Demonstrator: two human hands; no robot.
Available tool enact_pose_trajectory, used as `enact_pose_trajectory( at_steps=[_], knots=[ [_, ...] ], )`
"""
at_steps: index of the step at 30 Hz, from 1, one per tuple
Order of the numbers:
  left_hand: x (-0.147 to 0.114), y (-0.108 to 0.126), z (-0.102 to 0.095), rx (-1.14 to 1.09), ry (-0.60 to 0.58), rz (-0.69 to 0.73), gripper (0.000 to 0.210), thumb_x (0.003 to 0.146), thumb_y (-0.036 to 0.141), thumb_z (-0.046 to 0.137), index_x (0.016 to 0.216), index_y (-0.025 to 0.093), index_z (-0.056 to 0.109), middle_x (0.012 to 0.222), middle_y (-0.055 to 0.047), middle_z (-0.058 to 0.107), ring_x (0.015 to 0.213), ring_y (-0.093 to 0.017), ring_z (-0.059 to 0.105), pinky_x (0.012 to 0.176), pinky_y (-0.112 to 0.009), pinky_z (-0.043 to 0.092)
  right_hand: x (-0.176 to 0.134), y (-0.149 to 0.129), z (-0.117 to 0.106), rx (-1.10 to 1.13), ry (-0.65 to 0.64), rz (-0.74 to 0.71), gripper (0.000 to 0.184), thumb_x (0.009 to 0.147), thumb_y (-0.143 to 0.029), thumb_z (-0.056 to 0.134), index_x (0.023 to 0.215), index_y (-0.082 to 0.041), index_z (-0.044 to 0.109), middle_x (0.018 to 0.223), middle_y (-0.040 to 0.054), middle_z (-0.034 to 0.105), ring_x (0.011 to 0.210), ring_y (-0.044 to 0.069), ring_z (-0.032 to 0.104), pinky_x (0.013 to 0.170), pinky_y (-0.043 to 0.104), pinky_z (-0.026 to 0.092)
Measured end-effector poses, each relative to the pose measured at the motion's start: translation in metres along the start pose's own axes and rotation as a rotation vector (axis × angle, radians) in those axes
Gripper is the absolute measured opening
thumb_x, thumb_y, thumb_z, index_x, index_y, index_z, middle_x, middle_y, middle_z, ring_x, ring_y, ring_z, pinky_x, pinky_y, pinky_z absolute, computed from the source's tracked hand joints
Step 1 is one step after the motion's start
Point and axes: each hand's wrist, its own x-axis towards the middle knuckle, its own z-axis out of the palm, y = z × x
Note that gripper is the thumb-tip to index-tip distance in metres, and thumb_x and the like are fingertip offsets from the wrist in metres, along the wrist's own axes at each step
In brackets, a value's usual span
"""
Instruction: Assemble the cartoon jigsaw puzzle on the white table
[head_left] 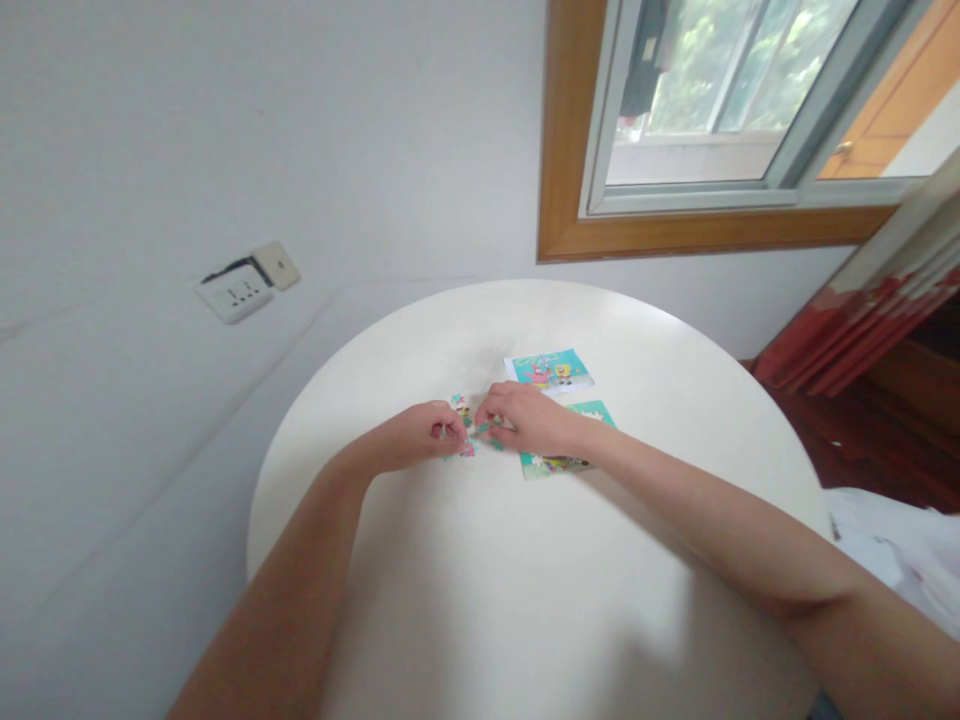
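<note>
Small jigsaw pieces [468,449], teal and pink, lie loosely on the white round table [480,600] between both hands. My left hand [424,432] is curled at their left side, thumb and fingertips together; whatever it may hold is too small to make out. From the right, my right hand [525,415] reaches over the pieces with bent fingers, pinching what looks like a teal jigsaw piece [482,429]. Under my right wrist lies a partly covered green jigsaw puzzle [536,468] with gaps in its picture. Behind it is a teal cartoon picture card [577,367].
The table's far edge stands close to a white wall [337,130] with a socket [238,292]. A wood-framed window [570,235] is beyond it. At right hangs a red and cream curtain [840,325], with white cloth [900,545] beside the table.
</note>
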Motion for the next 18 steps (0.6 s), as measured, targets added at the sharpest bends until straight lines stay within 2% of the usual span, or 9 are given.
enact_pose_trajectory(
  at_steps=[4, 7, 9, 13, 18],
  knots=[
    [0.012, 0.012, 0.011, -0.059, 0.228, -0.033, 0.023, 0.076, 0.039, 0.057, 0.076, 0.019, 0.070, 0.077, -0.002, 0.063, 0.071, -0.016, 0.057, 0.067, -0.027, 0.046, -0.019, 0.014, -0.020, 0.038, 0.088, 0.012, 0.018, 0.090, -0.019, 0.052, 0.092, -0.015, 0.069, 0.088, 0.0071, 0.064, 0.087, 0.017, 0.057, 0.084, 0.030, 0.039],
    [0.025, 0.027, 0.033, -0.143, 0.414, -0.051, 0.023, 0.076, 0.039, 0.059, 0.076, 0.019, 0.069, 0.079, -0.002, 0.061, 0.073, -0.016, 0.058, 0.071, -0.028, 0.047, -0.038, 0.020, -0.027, 0.063, 0.084, 0.010, 0.021, 0.092, -0.024, 0.052, 0.087, -0.015, 0.070, 0.082, 0.0064, 0.063, 0.083, 0.017, 0.057, 0.083, 0.030, 0.039],
    [0.031, 0.037, 0.048, -0.162, 0.476, -0.042, 0.019, 0.078, 0.035, 0.058, 0.076, 0.019, 0.069, 0.079, -0.002, 0.061, 0.075, -0.016, 0.058, 0.072, -0.028, 0.047, -0.048, 0.024, -0.025, 0.087, 0.090, 0.027, 0.023, 0.092, -0.027, 0.051, 0.082, -0.015, 0.068, 0.079, 0.0060, 0.062, 0.081, 0.016, 0.056, 0.082, 0.030, 0.039],
    [0.035, 0.048, 0.066, -0.112, 0.522, -0.014, 0.012, 0.080, 0.028, 0.059, 0.076, 0.020, 0.069, 0.078, -0.001, 0.060, 0.079, -0.017, 0.058, 0.077, -0.030, 0.047, -0.056, 0.031, -0.013, 0.155, 0.147, 0.109, 0.023, 0.091, -0.025, 0.052, 0.074, -0.015, 0.063, 0.073, 0.0038, 0.060, 0.078, 0.016, 0.054, 0.077, 0.028, 0.039],
    [0.035, 0.047, 0.072, -0.025, 0.507, 0.022, 0.012, 0.081, 0.027, 0.062, 0.073, 0.020, 0.068, 0.079, -0.003, 0.059, 0.089, -0.020, 0.058, 0.083, -0.033, 0.045, -0.055, 0.037, -0.002, 0.186, 0.177, 0.188, 0.021, 0.089, -0.021, 0.054, 0.069, -0.015, 0.061, 0.069, 0.0017, 0.058, 0.075, 0.014, 0.053, 0.076, 0.026, 0.038]
  ],
)
